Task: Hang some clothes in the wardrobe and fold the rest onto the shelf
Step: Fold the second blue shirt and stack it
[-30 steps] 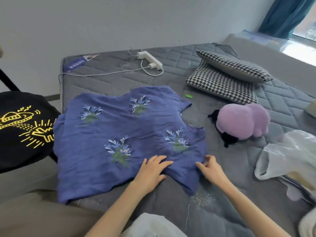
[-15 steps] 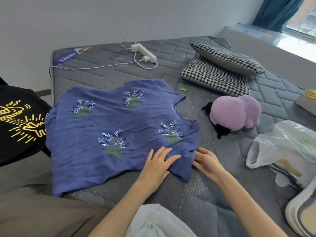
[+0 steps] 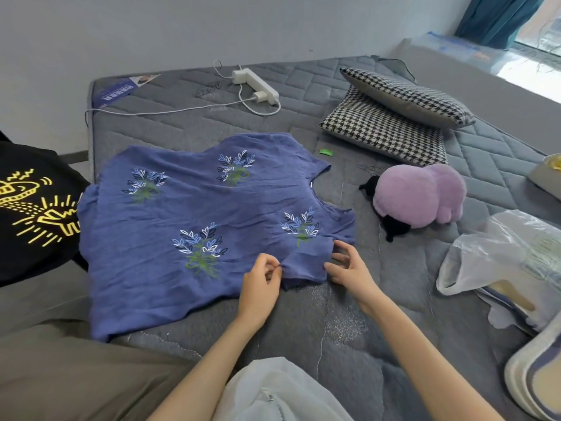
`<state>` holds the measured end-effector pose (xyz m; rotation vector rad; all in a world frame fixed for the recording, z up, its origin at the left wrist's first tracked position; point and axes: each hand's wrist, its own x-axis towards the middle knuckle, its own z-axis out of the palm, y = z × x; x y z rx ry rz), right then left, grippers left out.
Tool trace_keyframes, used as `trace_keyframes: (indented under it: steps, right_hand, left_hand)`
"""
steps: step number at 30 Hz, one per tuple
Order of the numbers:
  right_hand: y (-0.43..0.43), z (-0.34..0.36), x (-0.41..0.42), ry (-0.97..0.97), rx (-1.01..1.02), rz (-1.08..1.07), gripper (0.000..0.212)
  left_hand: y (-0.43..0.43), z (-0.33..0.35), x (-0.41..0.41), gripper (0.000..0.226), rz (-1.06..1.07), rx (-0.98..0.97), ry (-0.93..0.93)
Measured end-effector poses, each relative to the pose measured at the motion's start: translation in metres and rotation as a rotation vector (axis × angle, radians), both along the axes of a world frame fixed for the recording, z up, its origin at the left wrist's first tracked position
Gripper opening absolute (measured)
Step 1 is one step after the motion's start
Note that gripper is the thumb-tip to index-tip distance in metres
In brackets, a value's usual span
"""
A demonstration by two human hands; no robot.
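The blue top (image 3: 194, 214) lies flat on the grey mattress (image 3: 349, 329), long axis left to right, neckline toward the purple plush toy (image 3: 422, 196) and hem toward the black T-shirt (image 3: 30, 214). The left hand (image 3: 259, 287) pinches the near sleeve between thumb and fingertips; the right hand (image 3: 352, 271) touches that sleeve's edge with curled fingers, grip unclear. Houndstooth cushions (image 3: 385, 129) lie beyond the toy.

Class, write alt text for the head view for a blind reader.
The left hand pinches the near sleeve of a blue top spread on a mattress; the right hand touches its edge. A purple plush lies beside it.
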<state>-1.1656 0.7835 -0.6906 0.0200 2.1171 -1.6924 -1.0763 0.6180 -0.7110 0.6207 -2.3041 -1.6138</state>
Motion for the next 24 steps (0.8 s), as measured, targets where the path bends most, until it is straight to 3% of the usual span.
trace_keyframes:
  steps: [3,5,10,13,15,18,20,22,24]
  right_hand:
    - [-0.011,0.001,-0.001,-0.056,-0.033,0.052,0.061]
    - [-0.016,-0.001,-0.002,0.024,0.031,0.142,0.064]
    - [-0.019,-0.006,-0.002,0.2,0.253,0.173,0.044]
    - [-0.016,0.0,0.0,0.171,0.1,0.075,0.03]
    - [-0.013,0.009,0.0,0.105,-0.124,-0.021,0.021]
    - [-0.005,0.023,0.0,0.055,-0.3,-0.112,0.016]
    - [0.0,0.031,0.0,0.028,-0.351,-0.139,0.01]
    - [0.007,0.036,-0.001,-0.003,-0.412,-0.155,0.007]
    - [0.013,0.037,-0.002,-0.001,-0.435,-0.14,0.006]
  left_hand:
    - [-0.011,-0.003,-0.002,0.014,0.116,0.252,-0.059]
    - [-0.016,-0.003,-0.001,0.018,0.167,0.412,-0.073]
    - [-0.022,-0.004,0.001,0.008,0.176,0.498,-0.111]
    - [-0.019,-0.003,0.004,0.012,0.13,0.262,-0.098]
    - [-0.013,0.002,0.005,0.031,0.04,-0.006,-0.031]
    - [-0.003,0.009,0.006,0.058,-0.222,-0.26,0.098]
    - [0.005,0.013,0.006,0.07,-0.391,-0.431,0.076]
    - [0.013,0.014,0.006,0.072,-0.458,-0.533,-0.002]
    - [0.019,0.014,0.003,0.055,-0.396,-0.534,-0.037]
